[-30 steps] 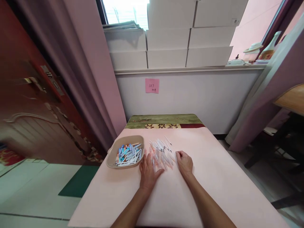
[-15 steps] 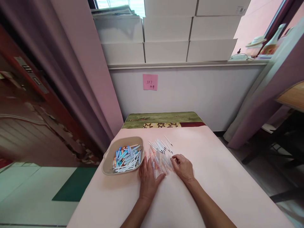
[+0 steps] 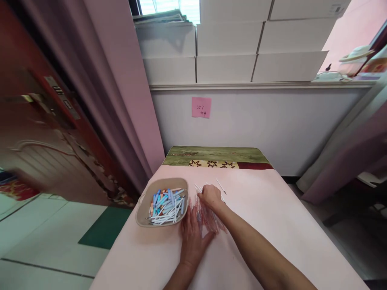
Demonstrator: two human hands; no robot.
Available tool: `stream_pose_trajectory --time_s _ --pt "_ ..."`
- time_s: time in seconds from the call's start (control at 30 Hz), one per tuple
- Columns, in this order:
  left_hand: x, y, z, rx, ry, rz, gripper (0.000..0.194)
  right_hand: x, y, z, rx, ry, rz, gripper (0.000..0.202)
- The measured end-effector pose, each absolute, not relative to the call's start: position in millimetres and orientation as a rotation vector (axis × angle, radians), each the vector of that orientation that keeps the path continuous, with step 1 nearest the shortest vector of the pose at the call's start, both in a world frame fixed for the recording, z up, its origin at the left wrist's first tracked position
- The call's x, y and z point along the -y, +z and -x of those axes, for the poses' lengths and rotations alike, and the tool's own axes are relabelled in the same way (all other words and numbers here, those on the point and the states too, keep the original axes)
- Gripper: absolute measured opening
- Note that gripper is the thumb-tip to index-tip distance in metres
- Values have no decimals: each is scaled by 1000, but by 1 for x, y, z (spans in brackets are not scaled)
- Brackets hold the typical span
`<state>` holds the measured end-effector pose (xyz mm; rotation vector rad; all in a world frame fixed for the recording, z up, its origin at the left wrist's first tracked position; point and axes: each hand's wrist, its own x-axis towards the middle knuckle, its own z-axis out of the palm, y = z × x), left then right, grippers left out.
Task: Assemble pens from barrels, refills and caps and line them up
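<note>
My left hand (image 3: 192,237) lies on the pink tabletop with fingers stretched out and thumb apart, against the left side of a pile of clear, pinkish thin tubes (image 3: 213,225). Farther up, my right hand (image 3: 211,196) is closed, its fingers curled down over the far end of that pile and hiding whatever is in them. Thin white sticks (image 3: 198,187) like pen refills show just beyond its knuckles. One loose white stick with a dark tip (image 3: 221,186) lies to the right of them.
Left of my hands stands a beige bin (image 3: 142,219) with blue and orange pen parts and white sticks. The table's far end is green and patterned (image 3: 211,152). Behind it, a pink note (image 3: 201,107) is on the wall below white boxes (image 3: 225,68).
My right hand has moved forward and left, from the right side of the tubes onto the white sticks. My left hand stays beside the pile. The view has turned a little left.
</note>
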<state>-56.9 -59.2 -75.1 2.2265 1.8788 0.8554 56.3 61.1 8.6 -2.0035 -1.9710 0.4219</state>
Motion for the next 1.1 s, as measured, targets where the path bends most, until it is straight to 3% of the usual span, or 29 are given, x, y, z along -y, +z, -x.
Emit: stream_pose_trajectory --time_s 0.2,0.47,0.7,1.1 --pt "60 -71 58 -1859 831 -2214 101 -74 8 -39 2006 456 2052 23" --pt "56 -76 59 -1860 801 -2201 98 -32 37 -104 1892 545 1962 27" --pt "52 -76 59 -1847 838 -2333 109 32 3 -107 1759 627 1916 20" --pt "56 -68 57 -1864 778 -2291 115 21 -46 -169 1347 404 1803 41"
